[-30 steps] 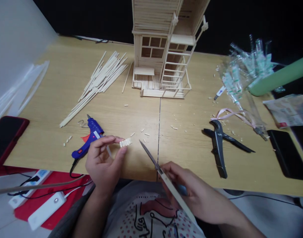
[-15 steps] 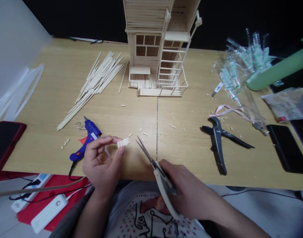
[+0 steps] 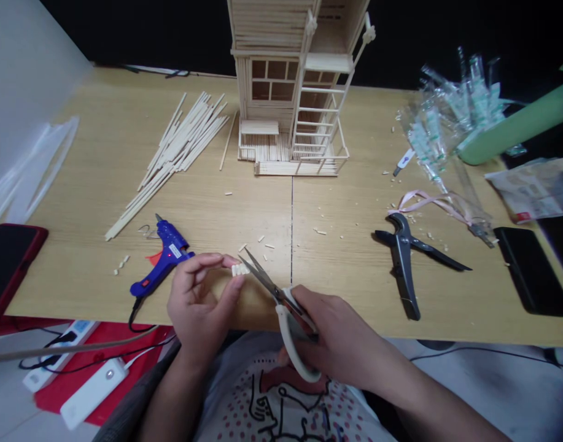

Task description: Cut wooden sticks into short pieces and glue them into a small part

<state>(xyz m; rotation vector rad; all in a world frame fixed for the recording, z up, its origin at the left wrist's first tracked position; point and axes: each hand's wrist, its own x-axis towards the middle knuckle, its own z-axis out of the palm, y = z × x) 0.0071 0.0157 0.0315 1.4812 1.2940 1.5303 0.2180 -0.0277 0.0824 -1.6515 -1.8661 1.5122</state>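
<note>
Between the thumb and fingertips of my left hand is a small piece made of short wooden sticks set side by side. My right hand grips the pale handles of a pair of scissors. Their blades are parted, and the tips come up to the right end of the stick piece; whether they touch it I cannot tell. Several short stick offcuts lie just beyond the blades. Left of my left hand rests a blue hot glue gun.
A wooden stick model house stands at the back. Left of it is a pile of thin sticks. Black cutters, a dark phone, plastic wrappers and a green cylinder occupy the right. Another phone lies at left.
The scissors have moved left to the stick piece, with their blades wider apart. My left hand has shifted slightly right, still holding the piece.
</note>
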